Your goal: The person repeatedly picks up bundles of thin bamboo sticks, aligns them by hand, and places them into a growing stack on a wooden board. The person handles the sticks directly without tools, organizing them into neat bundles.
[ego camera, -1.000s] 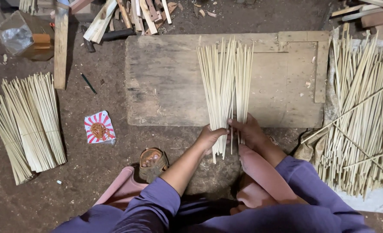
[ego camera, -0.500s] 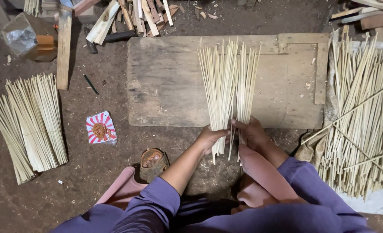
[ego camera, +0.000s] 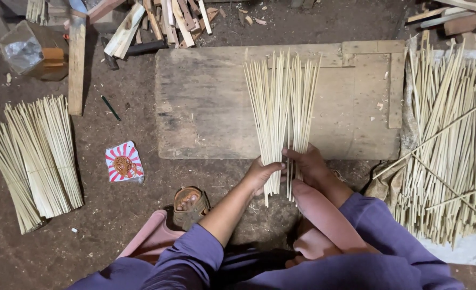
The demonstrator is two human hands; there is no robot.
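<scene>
Sticks [ego camera: 281,107]: thin, pale, straight bamboo lengths in a loose sheaf, fanning slightly toward 12 o'clock. They lie flat on a worn board [ego camera: 211,107], lower ends overhanging its 6 o'clock edge. The sheaf splits into two clusters, a narrow gap between them.

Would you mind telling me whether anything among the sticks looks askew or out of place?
Yes: in the loose pile of sticks on the right, a few long ones lie slanted across the rest. The bundle in both hands fans out evenly on the wooden board.
</scene>
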